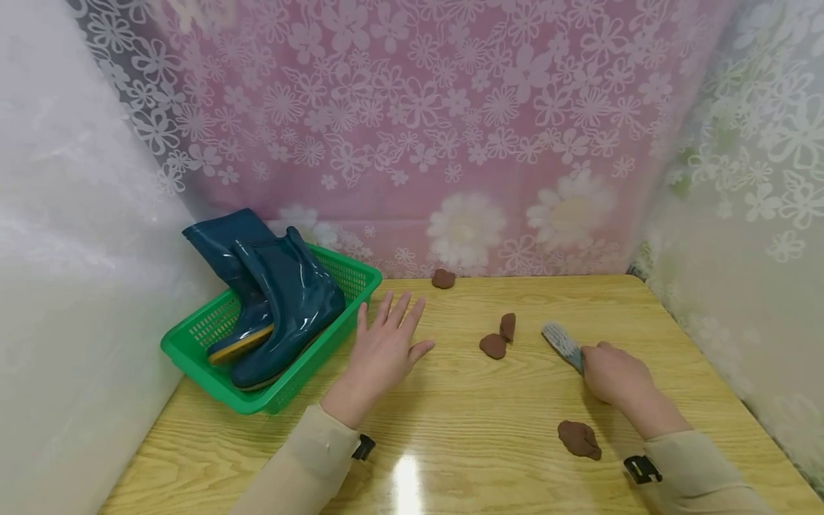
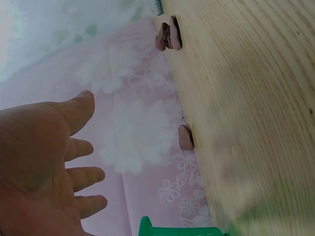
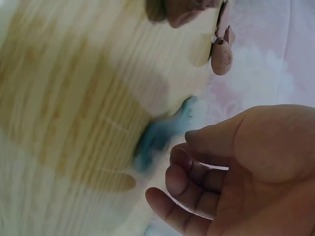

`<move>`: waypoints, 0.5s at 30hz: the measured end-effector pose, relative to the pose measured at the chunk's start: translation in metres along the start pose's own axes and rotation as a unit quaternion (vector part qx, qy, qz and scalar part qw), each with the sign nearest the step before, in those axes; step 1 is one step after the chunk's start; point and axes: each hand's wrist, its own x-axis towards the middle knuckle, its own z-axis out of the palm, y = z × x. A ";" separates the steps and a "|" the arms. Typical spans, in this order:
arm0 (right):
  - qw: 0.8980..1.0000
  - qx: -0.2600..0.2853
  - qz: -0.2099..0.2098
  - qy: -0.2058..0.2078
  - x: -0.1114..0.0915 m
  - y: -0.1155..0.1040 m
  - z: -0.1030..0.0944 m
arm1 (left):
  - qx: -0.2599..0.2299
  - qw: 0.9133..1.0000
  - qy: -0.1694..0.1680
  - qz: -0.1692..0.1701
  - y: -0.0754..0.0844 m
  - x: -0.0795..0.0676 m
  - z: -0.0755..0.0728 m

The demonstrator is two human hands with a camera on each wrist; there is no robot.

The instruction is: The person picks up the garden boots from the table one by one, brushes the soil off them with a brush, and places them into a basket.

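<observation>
In the head view my left hand (image 1: 385,350) is held palm down with fingers spread, beside a green plastic basket (image 1: 257,405). Two dark blue rubber boots (image 1: 292,307) lean in that basket. On the right, my right hand (image 1: 616,373) is at the handle of a small brush (image 1: 562,345) with grey bristles facing up. From the right wrist, the fingers (image 3: 177,179) look loosely curled, and the blurred blue brush (image 3: 160,137) lies just past the fingertips. The left wrist view shows the left hand (image 2: 47,157) with nothing in it.
Brown clay-like lumps lie on the wooden table (image 1: 463,408): one flat lump (image 1: 579,439) near the right wrist, a touching pair (image 1: 494,346) left of the brush, and one lump (image 1: 443,279) at the back edge. Flowered curtains (image 1: 412,143) stand round the table.
</observation>
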 end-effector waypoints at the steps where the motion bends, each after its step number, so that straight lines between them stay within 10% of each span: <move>1: 1.000 -0.002 0.000 0.003 0.000 0.000 0.001 | -0.001 1.000 0.001 0.001 0.000 0.000 0.001; 15: 0.986 -0.015 -0.054 0.159 -0.010 -0.029 -0.002 | -0.004 1.000 0.000 -0.005 -0.003 -0.002 0.009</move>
